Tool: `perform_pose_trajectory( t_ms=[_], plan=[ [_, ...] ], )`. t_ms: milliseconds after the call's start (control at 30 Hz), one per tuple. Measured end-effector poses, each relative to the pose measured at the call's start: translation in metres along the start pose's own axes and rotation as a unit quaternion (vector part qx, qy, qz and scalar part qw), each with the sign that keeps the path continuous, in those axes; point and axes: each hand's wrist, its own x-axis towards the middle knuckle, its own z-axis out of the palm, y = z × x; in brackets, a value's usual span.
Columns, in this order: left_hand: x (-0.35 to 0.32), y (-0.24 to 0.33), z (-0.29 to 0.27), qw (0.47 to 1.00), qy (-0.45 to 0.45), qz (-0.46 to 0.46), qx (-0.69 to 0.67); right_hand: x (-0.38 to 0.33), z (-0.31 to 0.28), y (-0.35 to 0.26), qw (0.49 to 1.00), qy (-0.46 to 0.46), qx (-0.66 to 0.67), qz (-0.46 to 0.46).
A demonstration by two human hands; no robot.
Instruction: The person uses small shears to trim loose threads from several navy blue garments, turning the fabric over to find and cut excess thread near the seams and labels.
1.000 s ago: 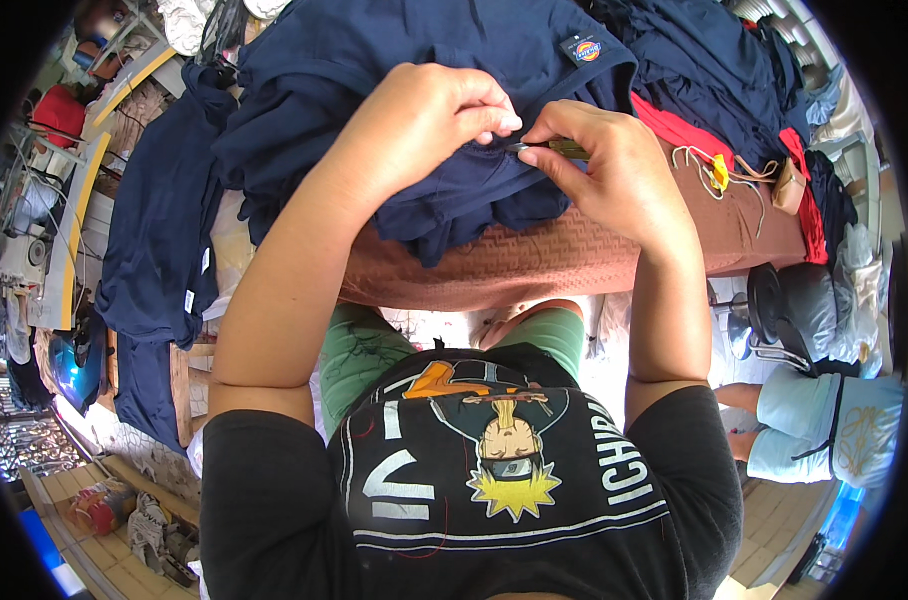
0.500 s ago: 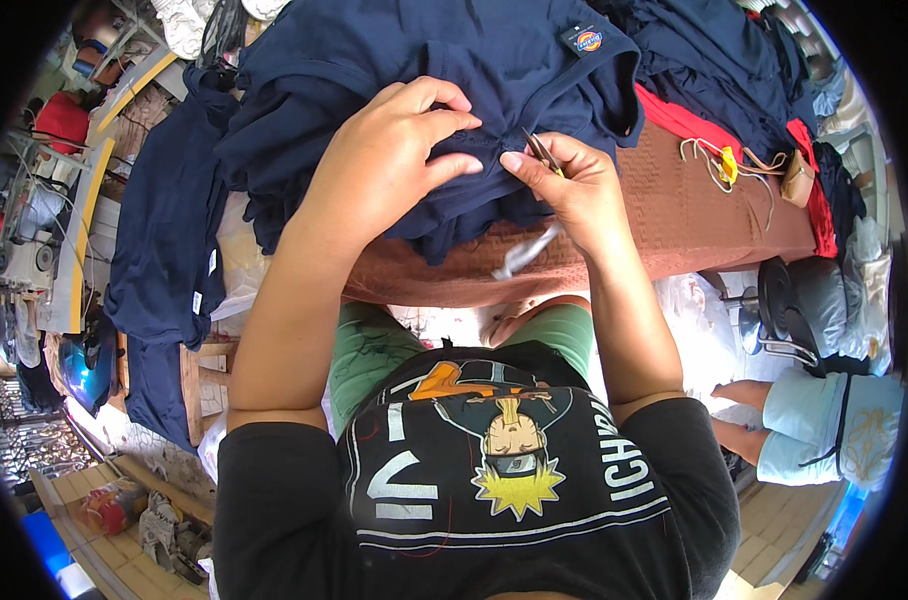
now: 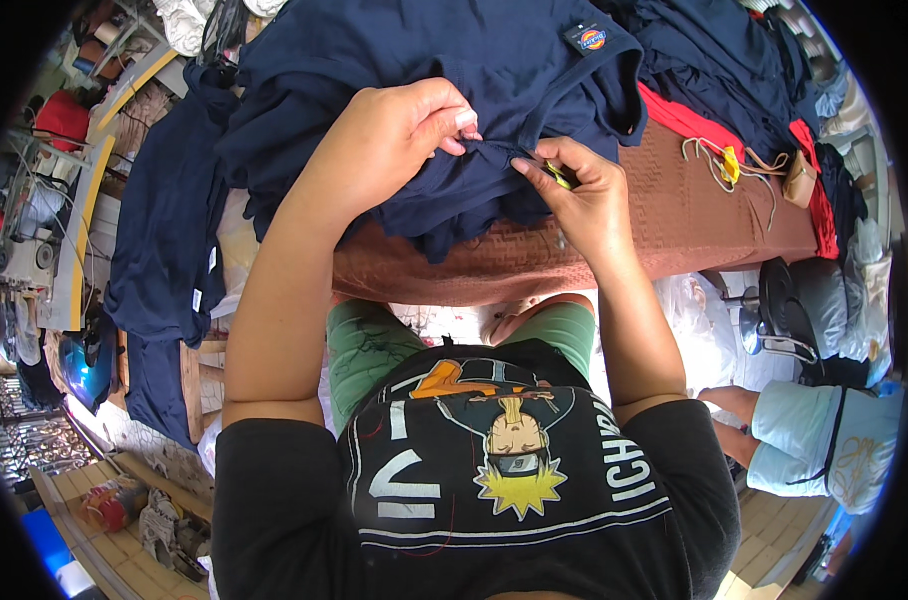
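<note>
A navy garment (image 3: 414,60) with a small label patch near its right edge lies bunched over the table in front of me. My left hand (image 3: 414,130) is closed, pinching a fold of it between thumb and fingers. Just right of there, my right hand (image 3: 584,185) pinches the same gathered cloth with thumb and forefinger. Small thread snips (image 3: 559,176) are tucked in that hand; a yellowish part shows and the blades are mostly hidden. The cloth is drawn taut between both hands.
A brown cloth (image 3: 714,210) covers the table. To the right lie red fabric (image 3: 674,110), a yellow item with cords (image 3: 726,165) and more navy garments (image 3: 714,60). Navy clothing (image 3: 169,220) hangs at the left. A person in light blue shorts (image 3: 799,430) is at right.
My left fingers have closed from a spread pose onto the cloth. My right hand shifted slightly right, and the snips' blades no longer point up. A pale strip below it is no longer plain.
</note>
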Motion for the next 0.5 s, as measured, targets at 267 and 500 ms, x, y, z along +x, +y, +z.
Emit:
perform_pose_trajectory(
  t_ms=[267, 500],
  plan=[
    [0.001, 0.004, 0.002, 0.999, 0.038, -0.004, 0.009, 0.021, -0.026, -0.040, 0.998, -0.007, -0.023, -0.061],
    [0.004, 0.007, 0.005, 0.999, 0.045, -0.001, 0.028, 0.036, -0.021, -0.043, 0.985, -0.081, -0.075, -0.131]
  ],
)
